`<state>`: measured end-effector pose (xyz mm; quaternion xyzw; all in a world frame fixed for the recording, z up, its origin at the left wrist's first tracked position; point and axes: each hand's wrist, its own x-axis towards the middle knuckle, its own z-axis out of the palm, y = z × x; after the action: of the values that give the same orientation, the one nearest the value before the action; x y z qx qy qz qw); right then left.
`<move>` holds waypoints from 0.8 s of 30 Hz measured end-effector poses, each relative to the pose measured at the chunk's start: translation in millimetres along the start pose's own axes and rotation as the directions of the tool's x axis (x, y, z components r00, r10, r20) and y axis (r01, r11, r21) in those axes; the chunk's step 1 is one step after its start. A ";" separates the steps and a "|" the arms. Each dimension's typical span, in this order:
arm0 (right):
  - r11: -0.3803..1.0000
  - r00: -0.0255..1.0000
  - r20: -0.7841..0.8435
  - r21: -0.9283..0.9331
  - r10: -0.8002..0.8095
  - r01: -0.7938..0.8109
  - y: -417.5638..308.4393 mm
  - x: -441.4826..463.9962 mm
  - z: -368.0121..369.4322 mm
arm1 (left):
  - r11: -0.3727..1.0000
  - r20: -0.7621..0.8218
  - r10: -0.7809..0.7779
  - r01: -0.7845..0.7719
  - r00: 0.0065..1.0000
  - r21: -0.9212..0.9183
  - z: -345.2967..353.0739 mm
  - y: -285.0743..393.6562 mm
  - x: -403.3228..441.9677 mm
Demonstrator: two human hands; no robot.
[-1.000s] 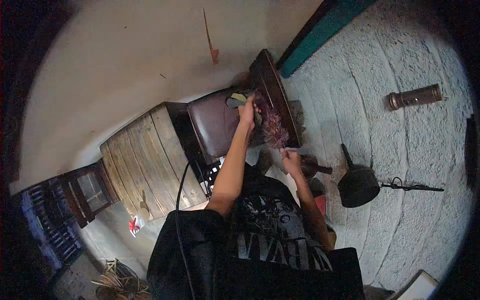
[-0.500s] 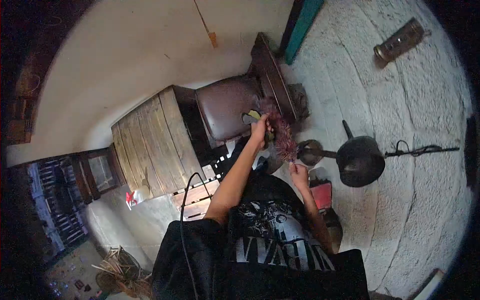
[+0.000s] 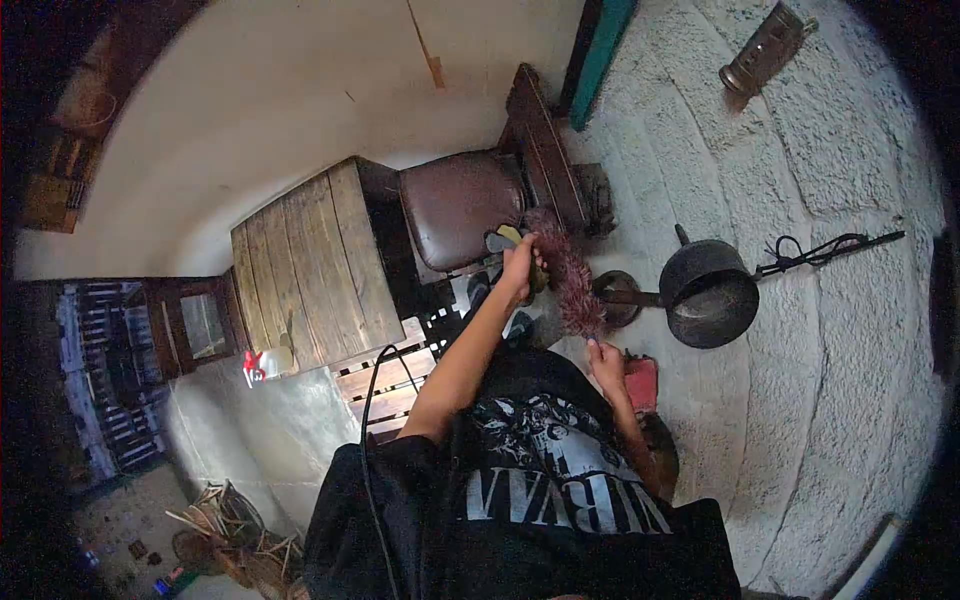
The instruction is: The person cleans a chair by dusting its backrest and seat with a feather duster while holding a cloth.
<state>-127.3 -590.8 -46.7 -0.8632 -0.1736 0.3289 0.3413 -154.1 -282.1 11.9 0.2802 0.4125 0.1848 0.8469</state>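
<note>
In my right hand (image 3: 605,365), closed at the lower middle, is the handle of a fluffy maroon duster (image 3: 578,290). The duster's bristly head runs up and left, passing beside my left hand (image 3: 518,270). That hand is wrapped around a grey, yellow and dark object (image 3: 502,238), whose kind I cannot make out; the duster's upper end lies against or just behind it. Beyond both is a brown padded chair seat (image 3: 460,205) with a dark wooden back (image 3: 545,150).
A wooden plank table (image 3: 310,270) stands left of the chair, with a red-topped spray bottle (image 3: 265,366) nearby. Black pans (image 3: 708,295) and a lantern-like metal fixture (image 3: 765,55) are on the rough white wall at right. A black cable (image 3: 368,450) hangs along my left arm.
The view has shifted slightly, so the pans and wall fixture appear further left. Both hands keep their hold, and the duster stays close to the object in my left hand.
</note>
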 end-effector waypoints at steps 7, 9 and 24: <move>0.987 0.995 0.021 0.129 -0.098 0.094 3.1 -15.1 -25.1 | 0.997 -0.030 -0.072 0.072 0.997 -0.017 -8.5 12.6 -8.7; 0.996 0.996 0.029 -0.018 -0.086 0.086 38.6 0.3 -19.6 | 0.998 -0.047 -0.008 0.004 0.999 -0.066 -5.5 22.6 -2.9; 0.977 0.987 -0.060 -0.161 -0.149 0.137 -78.0 83.0 12.1 | 0.992 -0.028 -0.008 0.004 1.000 -0.123 -3.5 112.5 131.5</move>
<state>-81.5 -486.4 -35.8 -0.8838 -0.2482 0.2579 0.3014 -88.3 -122.3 2.4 0.2235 0.4132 0.2112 0.8571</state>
